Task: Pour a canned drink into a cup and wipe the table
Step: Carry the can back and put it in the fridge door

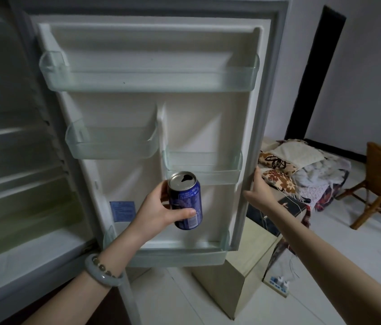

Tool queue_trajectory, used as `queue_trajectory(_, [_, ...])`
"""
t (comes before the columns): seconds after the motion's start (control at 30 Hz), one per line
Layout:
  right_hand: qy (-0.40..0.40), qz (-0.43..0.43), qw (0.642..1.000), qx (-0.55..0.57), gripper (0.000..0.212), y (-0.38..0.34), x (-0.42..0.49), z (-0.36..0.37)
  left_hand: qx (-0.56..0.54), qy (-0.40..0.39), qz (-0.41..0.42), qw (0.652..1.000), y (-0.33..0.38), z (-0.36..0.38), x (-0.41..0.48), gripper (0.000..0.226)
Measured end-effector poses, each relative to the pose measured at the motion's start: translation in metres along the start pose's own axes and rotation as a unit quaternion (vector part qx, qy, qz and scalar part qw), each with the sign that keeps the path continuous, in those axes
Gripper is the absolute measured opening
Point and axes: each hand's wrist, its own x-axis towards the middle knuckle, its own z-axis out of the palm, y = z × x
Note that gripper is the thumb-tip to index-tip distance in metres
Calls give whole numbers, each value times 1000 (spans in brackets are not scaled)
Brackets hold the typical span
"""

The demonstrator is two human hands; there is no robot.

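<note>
the left hand (161, 208) grips the can (186, 202), top already open, just in front of the fridge door (138, 109). the right hand (258, 191) holds that door's outer edge, fingers curled behind it. fetching step; next probably shut the door, keeping the can upright.

The can (186, 202) is a slim drink can with a dark blue body, white small print and a pale label panel near its base; its silver top is already open, showing a dark teardrop-shaped hole; it leans slightly, top turned toward the camera; the left hand (159, 212) grips it around the middle, thumb (184, 213) lying across the front; it is held in the air before the inner face of the open fridge door (138, 109), below the door's small right-hand shelf (203, 171).
</note>
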Motion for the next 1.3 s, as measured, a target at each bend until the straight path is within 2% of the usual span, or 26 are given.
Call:
queue_trajectory(0.37, [-22, 5, 1000, -20, 92, -4, -3, -9, 9, -14, 16, 1000, 7, -10, -3, 70])
queue_trajectory(0.47, [-14, 14, 997, -77, 78, -19, -14, -24, 7, -18, 14, 1000, 12, -16, -4, 71])
queue_trajectory(0.53, [-6, 8, 991, -130, 59, -35, -31, -41, 6, -24, 13, 1000, 16, -19, -3, 72])
queue_trajectory(0.63, [25, -36, 988, -146, 49, -64, -62, -67, 6, -29, 19, 999, 25, -23, 0, 72])
queue_trajectory(0.7, [65, -95, 985, -125, 46, -86, -81, -80, 1, -32, 31, 999, 38, -24, 2, 71])
queue_trajectory(0.77, [51, -140, 987, -55, 43, -112, -95, -90, -10, -31, 48, 998, 54, -26, 8, 69])
queue_trajectory(0.9, [-128, -133, 976, 117, 44, -155, -106, -89, -11, -30, 80, 996, 89, -31, 26, 64])
queue_trajectory(1.03, [-208, -128, 947, 207, 50, -171, -96, -76, 9, -17, 86, 996, 109, -32, 49, 71])
queue_trajectory(1.17, [-223, -143, 929, 258, 54, -180, -84, -69, 24, 16, 72, 997, 110, -29, 74, 77])
queue_trajectory(1.3, [-210, -139, 930, 269, 58, -178, -65, -58, 53, 39, 50, 997, 102, -17, 91, 65])
